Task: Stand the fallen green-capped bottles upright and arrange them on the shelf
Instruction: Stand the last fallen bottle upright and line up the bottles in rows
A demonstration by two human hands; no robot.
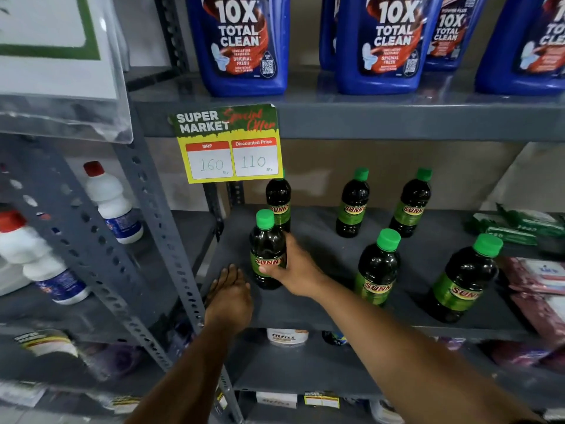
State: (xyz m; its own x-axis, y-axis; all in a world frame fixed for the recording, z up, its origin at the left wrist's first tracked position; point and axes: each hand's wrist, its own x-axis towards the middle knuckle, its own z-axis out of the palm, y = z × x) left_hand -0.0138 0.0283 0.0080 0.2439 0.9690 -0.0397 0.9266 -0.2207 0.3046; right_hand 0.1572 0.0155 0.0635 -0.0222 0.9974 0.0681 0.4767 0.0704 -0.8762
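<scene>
Several dark bottles with green caps and green "SUNNY" labels stand upright on the grey shelf (pixel 321 304). My right hand (pixel 295 270) is wrapped around the front-left bottle (pixel 266 243), which stands on the shelf. Behind it stands another bottle (pixel 278 200), its cap hidden by the price card. More stand at the back middle (pixel 353 206), back right (pixel 411 206), front middle (pixel 377 267) and front right (pixel 463 283). My left hand (pixel 229 296) rests flat on the shelf's front left corner, fingers together, holding nothing.
A yellow price card (pixel 229 145) hangs from the shelf above, which carries big blue cleaner jugs (pixel 240 44). White bottles with red caps (pixel 110 200) fill the left rack behind a perforated steel post (pixel 153 224). Green packets (pixel 516 228) and pink packets (pixel 541 289) lie at the right.
</scene>
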